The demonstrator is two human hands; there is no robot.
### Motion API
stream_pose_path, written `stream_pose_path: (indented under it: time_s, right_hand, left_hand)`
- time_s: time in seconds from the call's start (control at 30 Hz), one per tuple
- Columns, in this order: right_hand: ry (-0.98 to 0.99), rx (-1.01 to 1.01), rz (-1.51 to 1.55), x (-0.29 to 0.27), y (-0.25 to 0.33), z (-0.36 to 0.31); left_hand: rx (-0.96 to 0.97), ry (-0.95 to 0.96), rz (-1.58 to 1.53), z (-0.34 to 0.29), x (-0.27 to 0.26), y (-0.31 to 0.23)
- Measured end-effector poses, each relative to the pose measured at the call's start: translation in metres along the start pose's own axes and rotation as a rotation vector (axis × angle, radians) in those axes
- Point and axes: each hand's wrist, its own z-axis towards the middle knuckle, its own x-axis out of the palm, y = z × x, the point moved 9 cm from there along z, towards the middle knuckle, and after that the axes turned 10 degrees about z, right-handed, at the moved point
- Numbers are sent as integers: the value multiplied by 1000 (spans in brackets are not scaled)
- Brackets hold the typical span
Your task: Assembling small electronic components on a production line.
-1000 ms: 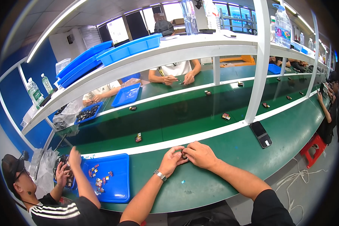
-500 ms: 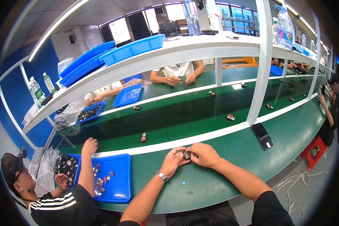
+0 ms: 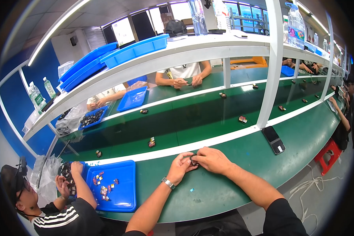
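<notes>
Over the green worktop (image 3: 224, 173) both my hands meet around a small dark part (image 3: 193, 160), largely covered by fingers. My left hand (image 3: 180, 168), below a metal-banded wristwatch (image 3: 168, 183), pinches it from the left. From the other side my right hand (image 3: 213, 160) closes thumb and fingertips on the same part. Its exact kind is too small to make out. A tiny pale-blue scrap (image 3: 192, 190) lies on the worktop just below my hands.
To the left, a blue tray (image 3: 124, 201) holds small red-and-yellow pieces beside a co-worker's arm (image 3: 86, 188). Beyond a white rail, small parts (image 3: 151, 142) sit on the green belt (image 3: 192, 129). A phone (image 3: 273, 140) lies right, near a white post (image 3: 271, 78).
The co-worker's hand has moved from near the belt to the box of black parts. A small part now shows on the belt where that hand was. My hands keep hold, fingers slightly shifted.
</notes>
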Motion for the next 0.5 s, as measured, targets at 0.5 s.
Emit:
stream_pose_path:
  time_s: [0.5]
  right_hand:
    - [47, 9, 72, -1, 0, -4]
  left_hand:
    - [-1, 13, 85, -3, 3, -1]
